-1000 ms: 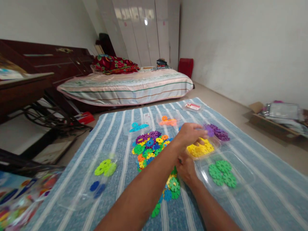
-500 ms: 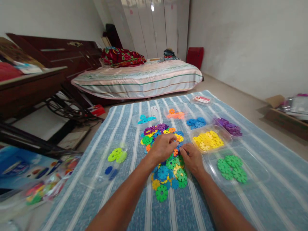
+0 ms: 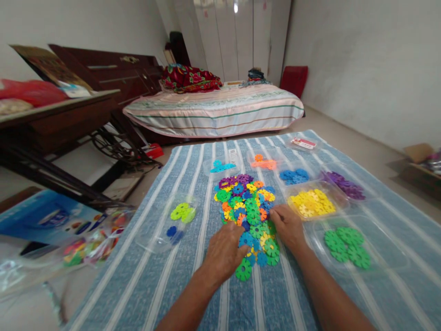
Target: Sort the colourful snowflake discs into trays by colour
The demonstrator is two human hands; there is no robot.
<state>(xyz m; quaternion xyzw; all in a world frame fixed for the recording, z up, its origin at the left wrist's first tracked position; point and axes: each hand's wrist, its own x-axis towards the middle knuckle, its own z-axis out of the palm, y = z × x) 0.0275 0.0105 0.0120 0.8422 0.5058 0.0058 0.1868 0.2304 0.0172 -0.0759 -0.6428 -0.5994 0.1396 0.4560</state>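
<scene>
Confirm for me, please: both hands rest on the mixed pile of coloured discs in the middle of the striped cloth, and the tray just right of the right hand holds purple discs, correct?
Not quite. In the head view the tray just right of the right hand holds yellow discs; the purple discs lie in a tray farther back. The rest stands: the left hand and the right hand rest on the mixed pile on the striped cloth.

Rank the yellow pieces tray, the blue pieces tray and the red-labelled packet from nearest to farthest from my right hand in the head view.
From the right hand:
1. Yellow pieces tray, just beyond it, slightly to the right.
2. Blue pieces tray, farther up the striped cloth, behind the yellow one.
3. Red-labelled packet, at the cloth's far edge.
</scene>
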